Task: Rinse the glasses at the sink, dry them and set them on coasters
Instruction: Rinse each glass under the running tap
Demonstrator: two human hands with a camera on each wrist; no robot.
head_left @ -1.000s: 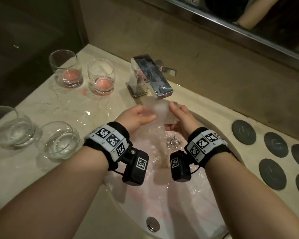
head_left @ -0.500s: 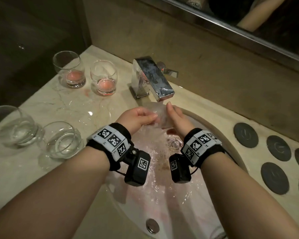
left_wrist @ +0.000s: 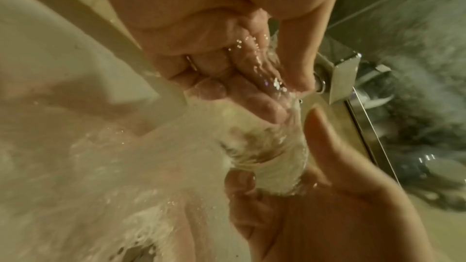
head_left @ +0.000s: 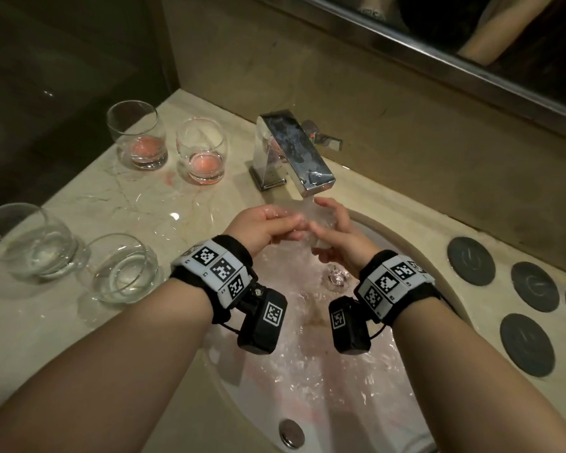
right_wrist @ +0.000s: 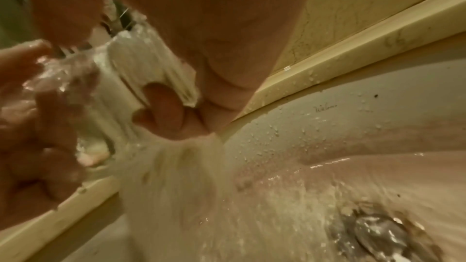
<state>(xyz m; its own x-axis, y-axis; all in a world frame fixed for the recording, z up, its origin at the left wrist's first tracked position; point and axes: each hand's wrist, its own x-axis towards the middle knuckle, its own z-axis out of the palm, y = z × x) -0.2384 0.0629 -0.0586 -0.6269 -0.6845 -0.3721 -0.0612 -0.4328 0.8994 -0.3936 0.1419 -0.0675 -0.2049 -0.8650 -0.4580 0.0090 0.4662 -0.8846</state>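
Note:
A clear glass point(head_left: 318, 214) is held under the running tap point(head_left: 296, 152), over the white sink point(head_left: 307, 380). My left hand point(head_left: 288, 225) grips it from the left, its wet fingers point(left_wrist: 252, 79) curled at the rim. My right hand point(head_left: 332, 228) cups it from the right, thumb on the glass point(left_wrist: 267, 150). In the right wrist view water sheets over the glass point(right_wrist: 136, 75). Two glasses with pink dregs point(head_left: 138, 135) point(head_left: 203, 152) stand at the back left. Two clear glasses point(head_left: 27, 240) point(head_left: 121, 269) stand at the near left. Several dark round coasters point(head_left: 470, 260) lie right of the sink.
The marble counter point(head_left: 118, 204) is wet, with a pink smear near the pink glasses. The tap lever point(head_left: 324, 138) sticks out behind the spout. Water swirls round the drain point(head_left: 337, 276). A wall and a mirror frame point(head_left: 438, 76) close off the back.
Both hands have drawn closer together round the glass under the stream. The left fingers have slid further over it. The glasses on the counter have not moved.

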